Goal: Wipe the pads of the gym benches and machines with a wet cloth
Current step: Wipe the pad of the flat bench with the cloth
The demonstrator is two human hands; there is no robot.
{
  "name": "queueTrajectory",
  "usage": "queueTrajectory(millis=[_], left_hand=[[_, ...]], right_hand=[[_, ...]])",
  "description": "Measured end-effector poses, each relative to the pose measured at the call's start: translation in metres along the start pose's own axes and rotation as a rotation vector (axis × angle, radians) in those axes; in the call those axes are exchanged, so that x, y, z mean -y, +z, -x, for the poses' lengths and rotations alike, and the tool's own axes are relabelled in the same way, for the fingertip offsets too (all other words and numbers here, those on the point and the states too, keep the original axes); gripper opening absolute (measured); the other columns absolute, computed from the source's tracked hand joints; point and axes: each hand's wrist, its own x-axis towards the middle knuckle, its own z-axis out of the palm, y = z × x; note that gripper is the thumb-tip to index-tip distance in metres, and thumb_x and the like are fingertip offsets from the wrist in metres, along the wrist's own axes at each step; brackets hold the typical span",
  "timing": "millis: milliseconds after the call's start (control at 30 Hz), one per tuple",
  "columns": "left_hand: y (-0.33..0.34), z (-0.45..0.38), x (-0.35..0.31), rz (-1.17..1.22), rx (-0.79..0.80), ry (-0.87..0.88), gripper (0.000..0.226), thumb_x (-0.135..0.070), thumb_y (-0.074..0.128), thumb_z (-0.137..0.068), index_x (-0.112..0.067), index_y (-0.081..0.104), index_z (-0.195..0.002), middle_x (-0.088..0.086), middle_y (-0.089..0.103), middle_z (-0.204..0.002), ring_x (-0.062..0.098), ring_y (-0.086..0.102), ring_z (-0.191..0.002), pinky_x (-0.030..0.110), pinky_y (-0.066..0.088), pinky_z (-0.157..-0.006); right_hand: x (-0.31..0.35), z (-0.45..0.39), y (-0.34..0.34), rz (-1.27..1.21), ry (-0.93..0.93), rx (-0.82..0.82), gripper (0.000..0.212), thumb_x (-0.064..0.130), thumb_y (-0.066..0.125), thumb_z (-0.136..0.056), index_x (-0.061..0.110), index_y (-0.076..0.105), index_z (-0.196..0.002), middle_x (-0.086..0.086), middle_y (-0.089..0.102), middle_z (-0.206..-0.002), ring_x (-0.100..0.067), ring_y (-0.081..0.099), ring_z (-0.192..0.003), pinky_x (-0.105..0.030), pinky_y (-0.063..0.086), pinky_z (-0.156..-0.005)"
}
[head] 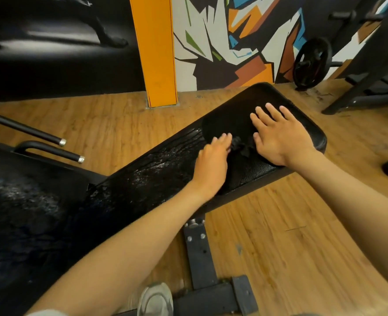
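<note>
Two hands work the far end of the black bench pad (156, 179) in the head view, the only view there is. A black cloth (229, 124) lies spread over the pad's end toward one o'clock, its near edge bunched into a dark crumple between the hands. The right hand (279, 137) lies flat on the cloth, fingers straight and spread, pointing to eleven o'clock. The left hand (213, 160) sits just beside it at eight o'clock, fingertips at the bunched edge; whether they pinch it or only touch I cannot tell, since blur and the dark fabric hide it. Wet streaks shine on the pad toward seven o'clock and on the neighbouring pad (22, 201) at the left edge, so those stretches look done and the far end looks to be the part in hand.

To do this well, I judge the right palm should keep even pressure and drag the cloth in long overlapping passes out to the rounded end, while the left hand flattens the bunch so no strip gets skipped. Edges and corners deserve a pass too
</note>
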Motion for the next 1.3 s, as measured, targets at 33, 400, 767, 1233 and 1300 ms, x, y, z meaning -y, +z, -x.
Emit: queueTrajectory(millis=[33, 400, 767, 1233, 1300], left_hand=[[0.003, -0.006, 0.001, -0.030, -0.041, -0.039, 0.050, -0.004, 0.050, -0.106, -0.014, 0.044, -0.154, 0.011, 0.048, -0.155, 0.030, 0.046, -0.144, 0.052, 0.046, -0.111], [0.009, -0.002, -0.014, -0.022, -0.095, 0.126, 0.051, -0.005, 0.056, -0.104, -0.014, 0.047, -0.153, 0.007, 0.054, -0.151, 0.028, 0.047, -0.143, 0.048, 0.049, -0.108], [0.018, 0.028, -0.037, 0.066, -0.036, 0.398, 0.062, 0.003, 0.059, -0.099, -0.016, 0.042, -0.156, 0.001, 0.044, -0.160, 0.022, 0.035, -0.151, 0.040, 0.047, -0.112], [0.020, 0.001, -0.020, 0.057, -0.114, 0.235, 0.056, -0.002, 0.052, -0.104, -0.017, 0.040, -0.157, 0.000, 0.042, -0.161, 0.023, 0.033, -0.151, 0.040, 0.043, -0.112], [0.018, 0.009, -0.008, 0.073, -0.112, 0.284, 0.061, 0.002, 0.055, -0.102, -0.018, 0.040, -0.157, -0.002, 0.042, -0.161, 0.019, 0.033, -0.151, 0.035, 0.040, -0.114]], right_hand=[[0.000, 0.001, 0.000, -0.007, 0.005, 0.000, 0.064, 0.044, 0.013, -0.106, 0.016, 0.011, -0.163, -0.006, 0.010, -0.171, -0.027, 0.001, -0.158, -0.046, 0.005, -0.128], [-0.008, -0.002, -0.011, -0.216, -0.088, 0.010, 0.063, 0.021, 0.043, -0.100, 0.011, 0.028, -0.160, -0.010, 0.022, -0.168, -0.025, 0.010, -0.157, -0.043, 0.007, -0.126], [-0.048, 0.000, -0.003, -0.269, -0.127, -0.052, 0.070, 0.027, 0.026, -0.091, 0.006, 0.033, -0.157, -0.012, 0.030, -0.165, -0.025, 0.017, -0.156, -0.045, 0.013, -0.127], [-0.028, -0.003, 0.002, -0.166, -0.004, -0.066, 0.074, 0.038, 0.019, -0.091, 0.005, 0.036, -0.156, -0.014, 0.031, -0.164, -0.030, 0.019, -0.155, -0.049, 0.015, -0.124], [-0.016, -0.004, 0.006, -0.132, 0.032, -0.114, 0.074, 0.044, 0.019, -0.095, 0.003, 0.038, -0.154, -0.016, 0.034, -0.162, -0.030, 0.022, -0.155, -0.050, 0.017, -0.124]])
